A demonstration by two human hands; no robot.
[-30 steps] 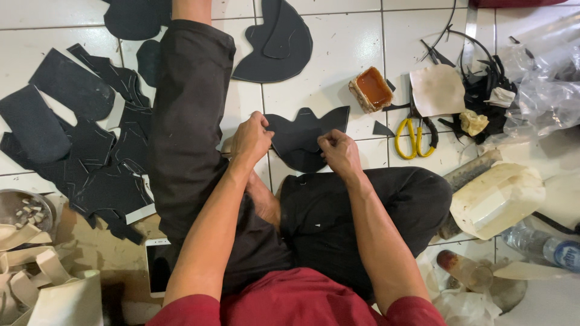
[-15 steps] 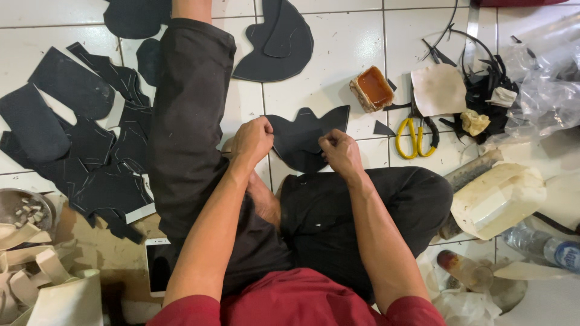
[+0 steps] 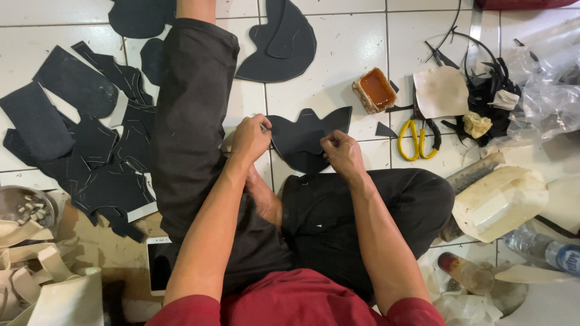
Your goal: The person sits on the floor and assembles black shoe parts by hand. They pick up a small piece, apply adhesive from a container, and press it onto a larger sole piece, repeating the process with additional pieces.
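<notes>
Both our grips, left hand (image 3: 251, 137) and right hand (image 3: 341, 152), pinch opposite edges of the thin, floppy black leather cut-out (image 3: 305, 140) between them.

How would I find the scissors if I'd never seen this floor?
Start at the person's right hand on the white tiled floor, then look farther right, past a small dark scrap. The scissors lie below a tan sheet; they alone have bright yellow handles.

Head view, straight down, close.

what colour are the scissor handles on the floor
Yellow. The scissors lie right of the hands on the white tiles, clearest in the head view.
</notes>
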